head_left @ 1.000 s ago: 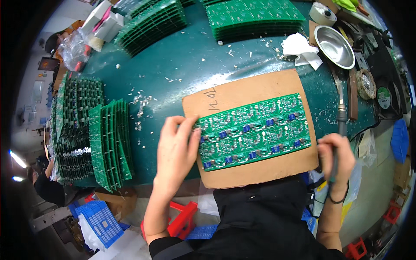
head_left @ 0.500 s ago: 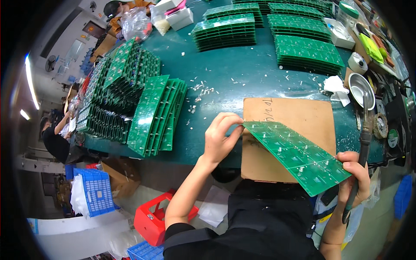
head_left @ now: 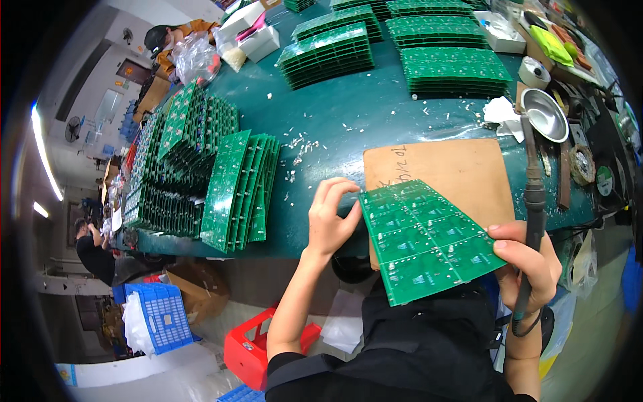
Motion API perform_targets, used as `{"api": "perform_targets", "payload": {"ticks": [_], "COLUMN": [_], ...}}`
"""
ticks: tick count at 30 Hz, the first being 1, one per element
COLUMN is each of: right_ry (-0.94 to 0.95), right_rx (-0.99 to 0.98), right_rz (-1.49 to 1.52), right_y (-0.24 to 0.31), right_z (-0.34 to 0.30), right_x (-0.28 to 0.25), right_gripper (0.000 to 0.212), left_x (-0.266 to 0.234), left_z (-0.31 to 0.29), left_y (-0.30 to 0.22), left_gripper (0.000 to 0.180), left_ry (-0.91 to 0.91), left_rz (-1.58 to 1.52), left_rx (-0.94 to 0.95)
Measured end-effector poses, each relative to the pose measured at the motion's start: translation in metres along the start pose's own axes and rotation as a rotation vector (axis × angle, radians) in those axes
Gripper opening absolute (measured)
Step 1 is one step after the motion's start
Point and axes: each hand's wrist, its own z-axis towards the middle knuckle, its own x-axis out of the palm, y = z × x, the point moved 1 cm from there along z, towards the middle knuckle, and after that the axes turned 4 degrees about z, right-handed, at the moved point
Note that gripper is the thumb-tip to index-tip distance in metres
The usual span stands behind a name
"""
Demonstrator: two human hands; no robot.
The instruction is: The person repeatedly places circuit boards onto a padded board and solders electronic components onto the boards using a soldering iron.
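Note:
A green printed circuit board (head_left: 429, 241) is held tilted over the near edge of a brown cardboard sheet (head_left: 462, 164), small parts dotting its face. At the board's upper left corner are the thumb and forefinger of my left hand (head_left: 329, 218), bent around the edge. My right hand (head_left: 532, 264) pinches the board's right edge between thumb and forefinger. In that same hand a dark soldering iron (head_left: 534, 191) lies across the palm, its shaft pointing away toward a metal bowl (head_left: 546, 115) and its cord looping below.
Leaning circuit boards (head_left: 234, 191) and a tall pile (head_left: 177, 154) stand at left; flat stacks (head_left: 455, 70) line the back. White scraps (head_left: 301, 154) litter the green table (head_left: 321, 114). Tape rolls (head_left: 581, 164) sit at right. A red stool (head_left: 251, 342) and blue crate (head_left: 161, 318) stand below. Two people work beyond.
The circuit board has turned and swung left toward me, showing more of its face. Both hands moved slightly with it, and the soldering iron shifted left in my right hand.

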Motion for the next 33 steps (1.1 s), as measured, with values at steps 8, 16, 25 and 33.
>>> {"api": "perform_targets", "payload": {"ticks": [8, 16, 25, 33], "right_ry": [-0.011, -0.381, -0.279, -0.266], "right_rx": [-0.011, 0.324, 0.369, 0.449], "right_rz": [0.009, 0.073, 0.185, 0.215], "right_y": [-0.012, -0.036, -0.063, -0.066], "right_z": [0.007, -0.018, -0.029, -0.042], "right_x": [0.003, -0.032, -0.028, -0.026], "right_gripper": [0.04, 0.017, 0.015, 0.014], "left_x": [-0.02, -0.091, -0.208, -0.186], "left_z": [0.022, 0.018, 0.006, 0.005], "left_y": [-0.04, -0.092, -0.038, 0.027], "left_gripper": [0.042, 0.031, 0.016, 0.017], "left_ry": [0.04, -0.347, -0.252, -0.058], "left_rz": [-0.019, 0.5, 1.489, 1.386], "left_rx": [0.411, 0.59, 0.347, 0.236]}}
